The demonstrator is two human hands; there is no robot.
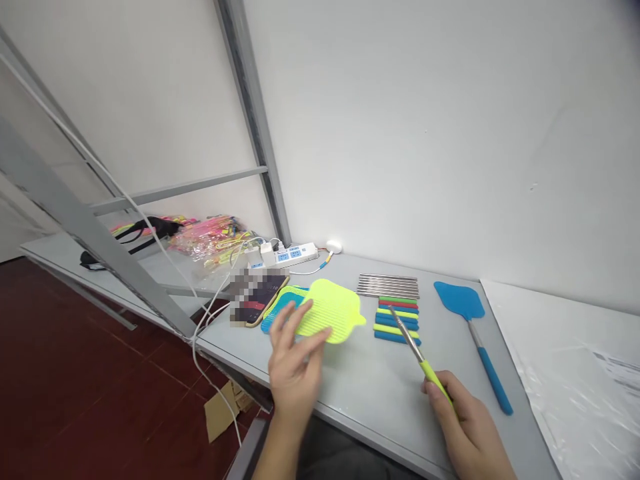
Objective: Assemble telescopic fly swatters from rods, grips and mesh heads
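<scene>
My left hand point(297, 360) grips a yellow-green fly swatter head point(333, 312) by its edge, its short neck pointing right. My right hand point(463, 420) is closed around the yellow-green grip of a metal rod point(411, 341), whose bare end points up and left. The swatter head and the rod are apart. Beneath and behind the left hand lie more swatter heads point(267, 327), blue and yellow. Several coloured handle grips point(397, 337) lie in a row at the centre, below a row of metal rods point(387, 285). A blue fly swatter point(477, 347) with rod and grip joined lies to the right.
A phone point(257, 300) lies at the left of the table, with a white power strip point(297, 254) and cables behind it. Bagged colourful items point(213, 240) sit beyond the grey metal frame point(125, 267). White plastic packaging point(575, 373) covers the right side.
</scene>
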